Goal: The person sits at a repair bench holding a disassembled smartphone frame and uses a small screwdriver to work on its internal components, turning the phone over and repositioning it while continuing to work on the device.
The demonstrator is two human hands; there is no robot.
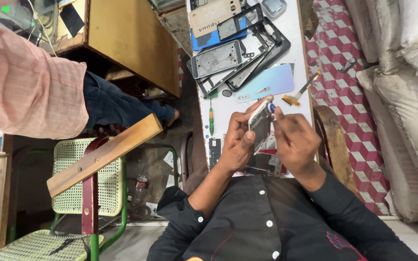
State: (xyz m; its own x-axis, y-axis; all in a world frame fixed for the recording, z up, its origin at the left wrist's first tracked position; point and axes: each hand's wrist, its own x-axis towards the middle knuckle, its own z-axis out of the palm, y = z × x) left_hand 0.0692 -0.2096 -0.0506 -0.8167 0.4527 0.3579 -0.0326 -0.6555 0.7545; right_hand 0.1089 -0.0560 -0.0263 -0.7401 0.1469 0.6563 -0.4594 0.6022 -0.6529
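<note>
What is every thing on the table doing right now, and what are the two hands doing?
Phone: held up on edge, off the table.
Left hand: gripping the phone.
Right hand: fingertips at the phone's top corner.
Green screwdriver: lying flat, untouched.
Phone frames: stacked, empty, screens gone.
Shiny back cover: lying flat, off its phone.
Ribbon cable: loose on the table edge.

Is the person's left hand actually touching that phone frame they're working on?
Touching. The head view shows the left hand wrapped around the phone frame, thumb pressed on its edge, while the right hand meets its upper end.
</note>
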